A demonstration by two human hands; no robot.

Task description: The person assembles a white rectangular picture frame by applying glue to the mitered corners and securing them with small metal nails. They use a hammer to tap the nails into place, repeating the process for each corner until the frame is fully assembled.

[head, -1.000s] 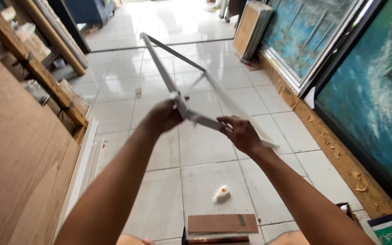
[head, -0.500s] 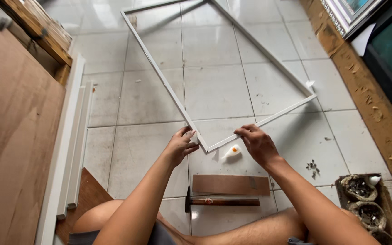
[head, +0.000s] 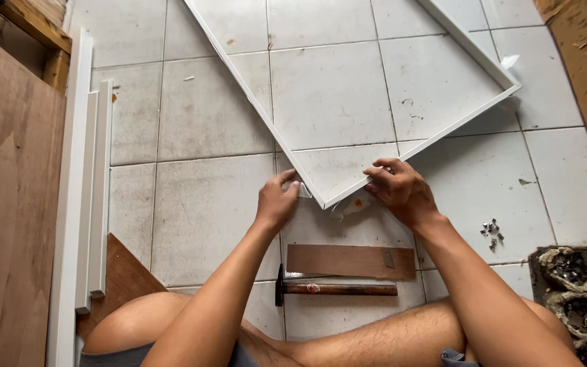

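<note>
Frame corner (head: 322,201) between both hands (touching).

This looks like a workshop where picture frames are made. A big white frame (head: 402,146) lies on the tile floor (head: 198,211). A hammer (head: 334,288) and small nails (head: 490,230) sit near. White wood strips (head: 90,190) and brown boards (head: 8,224) lean at the left.

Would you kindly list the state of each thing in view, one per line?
white frame: flat on the tiles, near corner held
left hand: gripping the frame's left rail
right hand: fingers pressing the right rail
hammer: lying on the floor, untouched
wooden strip: lying flat
small metal fasteners: scattered loose
</note>
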